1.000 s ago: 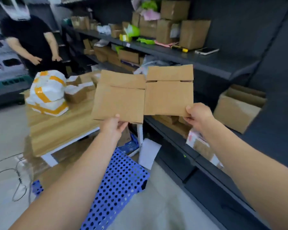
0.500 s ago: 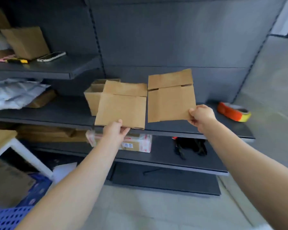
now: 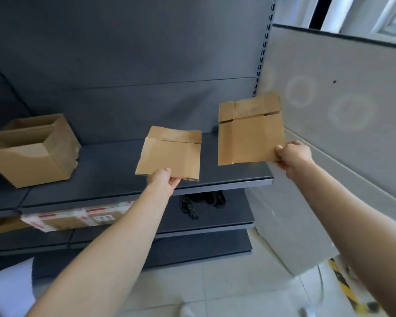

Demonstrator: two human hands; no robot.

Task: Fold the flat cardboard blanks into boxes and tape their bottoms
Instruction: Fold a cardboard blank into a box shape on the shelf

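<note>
I hold two flat brown cardboard blanks in front of a dark grey shelf unit. My left hand (image 3: 162,180) pinches the bottom edge of the left blank (image 3: 170,154), which hangs low over the shelf board (image 3: 114,165). My right hand (image 3: 292,156) pinches the lower right corner of the right blank (image 3: 249,131), held higher and near the shelf's right end. Both blanks are flat, with their flaps up.
An open cardboard box (image 3: 32,149) stands at the shelf's left end. Below, a taped parcel (image 3: 78,218) and a black strap (image 3: 201,202) lie on the lower shelf. A grey panel (image 3: 334,115) closes off the right. Light tiled floor (image 3: 204,289) lies underneath.
The view has swung right along the shelving. The two blanks, side by side before, have moved apart: the left one is lower, the right one higher.
</note>
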